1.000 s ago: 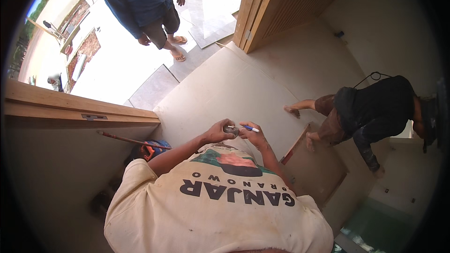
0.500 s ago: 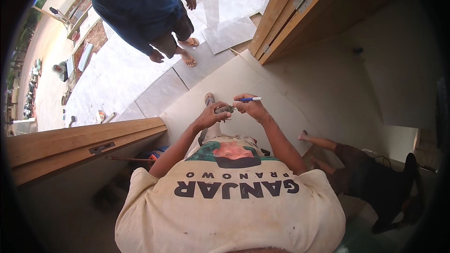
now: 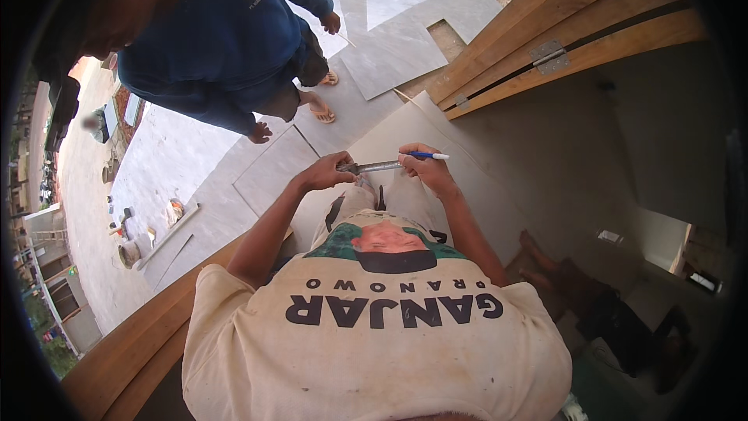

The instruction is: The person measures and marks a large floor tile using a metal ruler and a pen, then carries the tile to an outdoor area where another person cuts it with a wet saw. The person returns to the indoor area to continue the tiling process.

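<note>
Tape measure | blade axis: crosswise, between both hands | I see left hand closed around case, right hand gripping blue pen, fingers at blade end

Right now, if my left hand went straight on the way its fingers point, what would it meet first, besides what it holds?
Following the grey strip across, the left hand would probably meet the right hand, which holds a blue-and-white pen; depth is hard to judge.

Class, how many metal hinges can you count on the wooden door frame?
2: a larger-looking hinge at upper right, and a smaller-looking hinge to its lower left. Others may be hidden.
</note>
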Demonstrator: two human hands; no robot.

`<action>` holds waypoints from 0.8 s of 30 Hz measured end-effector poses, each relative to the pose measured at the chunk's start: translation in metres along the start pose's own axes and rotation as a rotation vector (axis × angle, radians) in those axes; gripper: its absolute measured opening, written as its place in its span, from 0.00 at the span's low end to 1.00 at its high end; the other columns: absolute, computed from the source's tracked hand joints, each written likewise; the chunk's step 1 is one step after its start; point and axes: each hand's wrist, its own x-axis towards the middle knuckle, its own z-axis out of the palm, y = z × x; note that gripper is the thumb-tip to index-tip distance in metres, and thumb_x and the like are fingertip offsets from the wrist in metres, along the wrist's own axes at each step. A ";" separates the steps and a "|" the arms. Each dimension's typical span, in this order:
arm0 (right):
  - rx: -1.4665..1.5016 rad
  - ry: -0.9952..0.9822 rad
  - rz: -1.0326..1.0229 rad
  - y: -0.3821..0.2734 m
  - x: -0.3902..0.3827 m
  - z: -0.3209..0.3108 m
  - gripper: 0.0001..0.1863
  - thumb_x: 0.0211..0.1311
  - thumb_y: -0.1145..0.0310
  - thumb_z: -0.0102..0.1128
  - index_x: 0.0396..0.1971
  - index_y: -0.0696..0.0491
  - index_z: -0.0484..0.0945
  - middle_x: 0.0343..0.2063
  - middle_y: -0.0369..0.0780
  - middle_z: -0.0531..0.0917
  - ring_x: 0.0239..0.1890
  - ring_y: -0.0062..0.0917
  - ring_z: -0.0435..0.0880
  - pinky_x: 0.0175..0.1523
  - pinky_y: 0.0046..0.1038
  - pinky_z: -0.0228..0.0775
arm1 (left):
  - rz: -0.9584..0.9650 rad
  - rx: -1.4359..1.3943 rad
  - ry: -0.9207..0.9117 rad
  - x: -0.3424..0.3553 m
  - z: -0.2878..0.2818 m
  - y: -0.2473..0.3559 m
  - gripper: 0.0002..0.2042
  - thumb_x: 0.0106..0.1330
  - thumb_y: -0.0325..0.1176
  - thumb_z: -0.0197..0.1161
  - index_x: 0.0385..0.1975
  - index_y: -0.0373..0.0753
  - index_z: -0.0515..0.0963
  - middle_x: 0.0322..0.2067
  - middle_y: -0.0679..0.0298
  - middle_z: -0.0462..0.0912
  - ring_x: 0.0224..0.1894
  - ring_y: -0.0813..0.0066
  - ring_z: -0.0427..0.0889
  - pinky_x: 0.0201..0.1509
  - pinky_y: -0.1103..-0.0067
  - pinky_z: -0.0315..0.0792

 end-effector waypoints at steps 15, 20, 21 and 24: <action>0.035 0.025 0.030 -0.101 0.187 -0.063 0.12 0.58 0.70 0.65 0.40 0.58 0.79 0.25 0.34 0.80 0.24 0.14 0.75 0.29 0.18 0.68 | -0.073 0.245 0.297 0.145 -0.154 0.045 0.18 0.54 0.45 0.63 0.33 0.33 0.78 0.33 0.52 0.81 0.39 0.63 0.81 0.45 0.70 0.73; -0.068 0.078 0.003 -0.146 0.240 -0.098 0.14 0.58 0.68 0.65 0.42 0.58 0.79 0.28 0.36 0.81 0.28 0.16 0.77 0.31 0.19 0.70 | -0.013 0.246 0.318 0.208 -0.199 0.092 0.16 0.56 0.43 0.64 0.30 0.33 0.78 0.24 0.57 0.80 0.30 0.70 0.79 0.38 0.73 0.73; -0.077 0.118 -0.020 -0.154 0.253 -0.109 0.15 0.58 0.67 0.65 0.43 0.58 0.78 0.29 0.36 0.81 0.29 0.16 0.78 0.32 0.20 0.71 | 0.009 0.256 0.340 0.224 -0.209 0.102 0.17 0.56 0.43 0.64 0.30 0.32 0.78 0.24 0.57 0.80 0.30 0.70 0.79 0.38 0.73 0.73; -0.056 0.222 -0.048 -0.173 0.281 -0.138 0.20 0.58 0.65 0.65 0.48 0.59 0.77 0.32 0.37 0.81 0.33 0.18 0.79 0.35 0.20 0.72 | 0.041 0.285 0.401 0.268 -0.237 0.135 0.19 0.56 0.45 0.64 0.31 0.32 0.79 0.26 0.53 0.82 0.31 0.67 0.81 0.39 0.72 0.74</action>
